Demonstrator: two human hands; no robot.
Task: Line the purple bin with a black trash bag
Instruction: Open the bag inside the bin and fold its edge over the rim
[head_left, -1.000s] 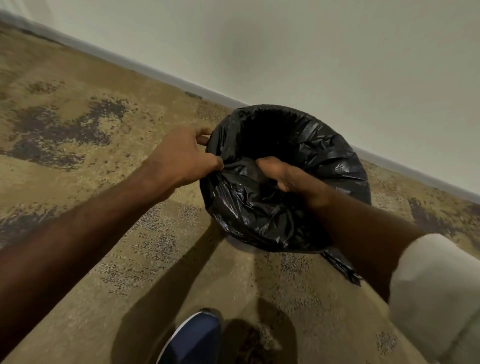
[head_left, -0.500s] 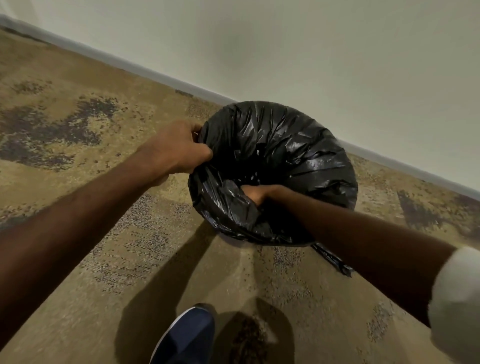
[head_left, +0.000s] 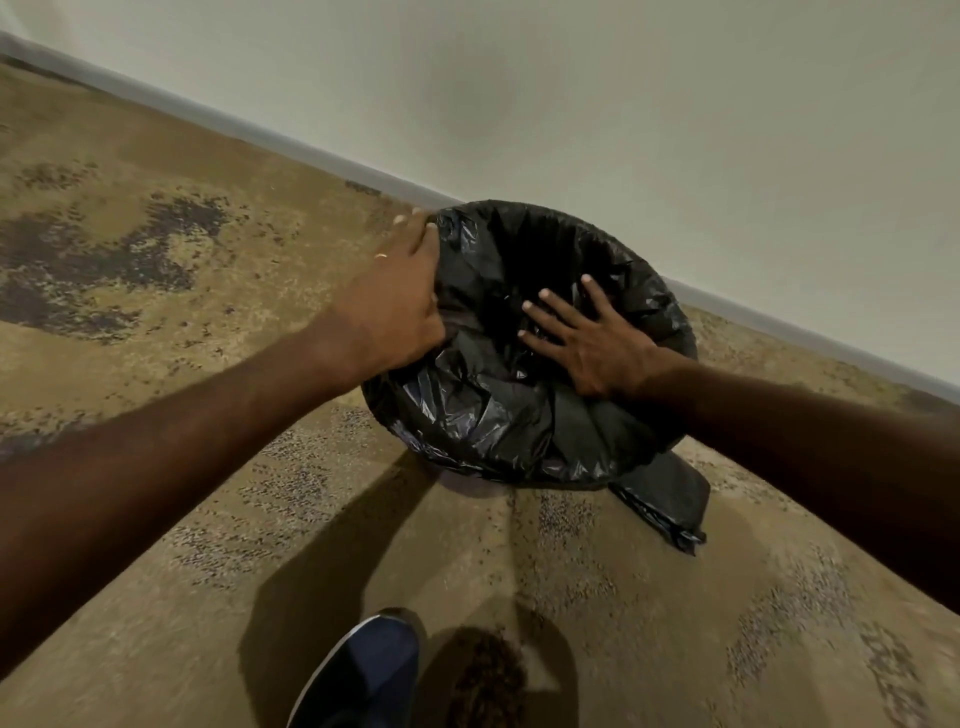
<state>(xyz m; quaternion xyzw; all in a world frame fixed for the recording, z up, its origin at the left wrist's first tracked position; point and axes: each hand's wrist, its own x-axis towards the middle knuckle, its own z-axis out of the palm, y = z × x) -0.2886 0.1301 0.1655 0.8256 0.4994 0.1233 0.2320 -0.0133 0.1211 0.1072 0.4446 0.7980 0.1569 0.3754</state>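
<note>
From the head camera, a black trash bag (head_left: 498, 415) is draped over a round bin standing on the patterned carpet (head_left: 156, 322), close to the baseboard (head_left: 291, 143) where the carpet meets the pale wall (head_left: 623, 104). The bag's plastic is folded over the rim all the way round and hides nearly all of the bin; only a small dim patch of the purple bin (head_left: 462, 480) shows under the bag's near edge. The bag's mouth is open and dark inside.

The left hand (head_left: 395, 306) lies against the left side of the rim, fingers extended along the outside of the plastic and the thumb side tucked at the bag's edge; its grip is loose, pressing the bag rather than pinching it. A thin ring (head_left: 381, 255) shows on one finger. The right hand (head_left: 587, 338) is spread flat, fingers splayed, palm down on the crumpled plastic at the near-right part of the opening, holding nothing.

A loose tail of black plastic (head_left: 670, 506) trails onto the carpet at the bin's near-right side. A dark blue shoe (head_left: 363, 675) stands on the carpet at the bottom edge.
</note>
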